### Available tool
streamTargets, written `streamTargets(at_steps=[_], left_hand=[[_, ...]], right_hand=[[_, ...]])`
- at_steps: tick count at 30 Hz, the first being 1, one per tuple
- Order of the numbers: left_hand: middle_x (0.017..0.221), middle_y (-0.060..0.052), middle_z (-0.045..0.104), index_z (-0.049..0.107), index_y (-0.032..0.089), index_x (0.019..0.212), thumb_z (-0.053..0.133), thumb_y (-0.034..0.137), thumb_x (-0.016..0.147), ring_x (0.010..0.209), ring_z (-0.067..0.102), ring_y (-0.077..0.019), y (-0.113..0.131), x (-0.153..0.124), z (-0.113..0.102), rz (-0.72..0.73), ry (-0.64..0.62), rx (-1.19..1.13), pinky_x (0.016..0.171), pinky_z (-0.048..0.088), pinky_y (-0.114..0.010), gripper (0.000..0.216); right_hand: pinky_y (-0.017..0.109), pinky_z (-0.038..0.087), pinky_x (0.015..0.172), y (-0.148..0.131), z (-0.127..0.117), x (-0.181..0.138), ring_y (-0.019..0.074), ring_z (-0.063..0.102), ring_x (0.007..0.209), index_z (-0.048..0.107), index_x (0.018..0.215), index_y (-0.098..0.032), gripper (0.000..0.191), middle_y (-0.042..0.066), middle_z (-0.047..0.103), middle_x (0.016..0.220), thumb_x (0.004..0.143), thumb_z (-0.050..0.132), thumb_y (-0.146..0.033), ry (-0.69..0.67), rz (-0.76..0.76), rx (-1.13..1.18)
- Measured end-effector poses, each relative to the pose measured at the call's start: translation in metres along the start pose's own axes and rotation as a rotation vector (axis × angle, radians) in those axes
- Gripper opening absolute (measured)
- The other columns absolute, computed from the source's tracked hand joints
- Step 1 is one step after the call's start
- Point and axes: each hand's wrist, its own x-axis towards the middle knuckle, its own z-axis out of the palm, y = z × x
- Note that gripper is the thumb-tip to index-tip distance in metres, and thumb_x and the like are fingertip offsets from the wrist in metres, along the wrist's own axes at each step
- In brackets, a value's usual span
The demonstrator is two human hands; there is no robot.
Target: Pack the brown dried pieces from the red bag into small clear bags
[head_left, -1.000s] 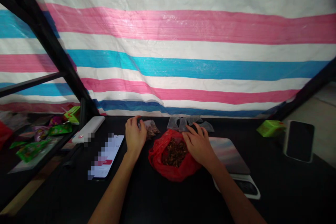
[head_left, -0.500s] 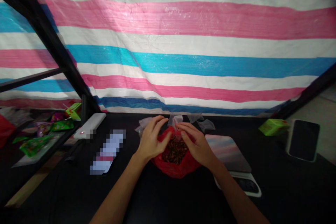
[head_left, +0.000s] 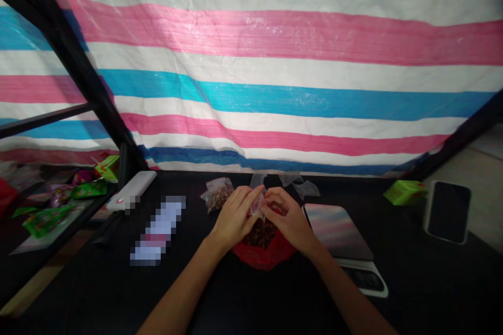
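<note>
Both hands meet above a red plastic bag (head_left: pixel 265 257) that stands open on the black table. Inside it lies a heap of brown and reddish dried bits (head_left: pixel 260 234). Between my left hand (head_left: pixel 237 215) and my right hand (head_left: pixel 286 215) is a small clear plastic bag (head_left: pixel 257 205). The fingers of each hand are closed on its edges. How full the small bag is, I cannot tell. Left of my left hand sits a filled clear bag (head_left: pixel 218 196) with similar brown bits.
A kitchen scale (head_left: pixel 340 233) lies right of the red bag. Loose clear bags (head_left: pixel 305 188) lie behind my hands. Further right are a green box (head_left: pixel 404 192) and a phone-like device (head_left: pixel 448 212). At left are a white bar-shaped object (head_left: pixel 133 188), a pixelated paper (head_left: pixel 159 230) and a black frame post (head_left: pixel 78 63).
My left hand has moved in toward my right hand, and its fingers have closed on the small clear bag. The filled bag at left is now more fully visible.
</note>
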Motion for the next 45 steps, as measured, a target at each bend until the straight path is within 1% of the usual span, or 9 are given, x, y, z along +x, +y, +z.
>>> streamTargets(at_steps=[6, 10, 13, 17, 21, 26, 32, 38, 45], left_hand=[[0.118, -0.012, 0.061, 0.02, 0.023, 0.161, 0.042, 0.011, 0.096, 0.104, 0.061, -0.0255, 0.009, 0.003, 0.0, 0.002, -0.085, 0.175, 0.091, 0.053, -0.042, 0.07], [0.138, -0.016, 0.056, 0.019, 0.021, 0.161, 0.046, 0.013, 0.094, 0.126, 0.054, -0.0293, 0.015, 0.008, -0.007, 0.021, -0.13, 0.213, 0.107, 0.045, -0.046, 0.073], [0.138, -0.014, 0.059, 0.023, 0.022, 0.16, 0.046, 0.013, 0.093, 0.125, 0.057, -0.0279, 0.016, 0.008, -0.01, 0.023, -0.158, 0.175, 0.11, 0.043, -0.046, 0.071], [0.128, -0.015, 0.064, 0.025, 0.018, 0.158, 0.042, 0.005, 0.087, 0.115, 0.062, -0.0271, 0.012, 0.003, -0.01, -0.106, 0.051, 0.174, 0.1, 0.05, -0.043, 0.075], [0.129, -0.017, 0.063, 0.03, 0.015, 0.154, 0.045, 0.007, 0.086, 0.117, 0.062, -0.0291, 0.011, 0.002, -0.012, -0.236, 0.208, 0.183, 0.098, 0.052, -0.044, 0.07], [0.129, -0.017, 0.064, 0.042, 0.015, 0.146, 0.054, 0.02, 0.09, 0.117, 0.063, -0.0313, 0.015, 0.005, -0.008, -0.365, 0.046, 0.175, 0.098, 0.053, -0.045, 0.057], [0.131, -0.022, 0.062, 0.039, 0.015, 0.151, 0.061, 0.034, 0.09, 0.113, 0.067, -0.0345, 0.012, -0.003, 0.009, -0.519, -0.079, 0.222, 0.09, 0.053, -0.041, 0.067], [0.1, -0.018, 0.075, 0.04, 0.016, 0.152, 0.057, 0.024, 0.088, 0.088, 0.075, -0.0321, 0.003, -0.007, 0.01, -0.701, -0.216, -0.013, 0.079, 0.054, -0.04, 0.067], [0.121, -0.013, 0.07, 0.056, 0.015, 0.132, 0.059, 0.017, 0.086, 0.102, 0.071, -0.0208, -0.009, 0.004, 0.016, -0.769, 0.105, -0.516, 0.098, 0.054, -0.037, 0.046]], right_hand=[[0.027, 0.051, 0.072, -0.002, -0.008, 0.001, 0.0151, 0.064, 0.076, 0.054, 0.116, -0.025, 0.026, -0.003, 0.064, 0.084, 0.094, 0.065, -0.034, 0.067, -0.051, -0.097], [0.029, 0.053, 0.074, -0.003, -0.01, 0.002, 0.0172, 0.066, 0.081, 0.055, 0.114, -0.025, 0.022, 0.0, 0.065, 0.088, 0.096, 0.059, -0.036, 0.043, -0.08, -0.189], [0.03, 0.055, 0.077, -0.004, -0.011, 0.002, 0.0178, 0.067, 0.087, 0.055, 0.114, -0.025, 0.019, 0.001, 0.067, 0.093, 0.099, 0.054, -0.037, -0.04, -0.079, -0.17], [0.032, 0.052, 0.085, -0.004, -0.017, 0.001, 0.0179, 0.064, 0.09, 0.061, 0.104, -0.023, 0.015, 0.002, 0.068, 0.097, 0.101, 0.046, -0.023, -0.082, -0.145, -0.417], [0.037, 0.045, 0.096, 0.002, -0.022, -0.001, 0.0218, 0.058, 0.104, 0.068, 0.107, -0.023, 0.038, 0.005, 0.068, 0.108, 0.09, 0.043, 0.0, -0.265, -0.225, -0.815], [0.037, 0.043, 0.095, 0.012, -0.024, 0.0, 0.0247, 0.053, 0.107, 0.06, 0.131, -0.022, 0.05, 0.009, 0.064, 0.12, 0.089, 0.044, 0.001, -0.177, -0.199, -1.053], [0.039, 0.041, 0.097, 0.016, -0.026, 0.001, 0.0266, 0.052, 0.113, 0.062, 0.127, -0.022, 0.041, 0.009, 0.063, 0.126, 0.092, 0.046, -0.005, -0.133, -0.169, -1.084], [0.04, 0.037, 0.103, 0.011, -0.024, 0.001, 0.0244, 0.051, 0.125, 0.064, 0.12, -0.025, 0.04, 0.005, 0.064, 0.137, 0.092, 0.045, -0.004, -0.23, -0.209, -1.058], [0.04, 0.037, 0.104, 0.011, -0.021, 0.001, 0.0256, 0.049, 0.125, 0.063, 0.128, -0.025, 0.046, 0.006, 0.064, 0.136, 0.091, 0.045, -0.003, -0.221, -0.231, -1.082]])
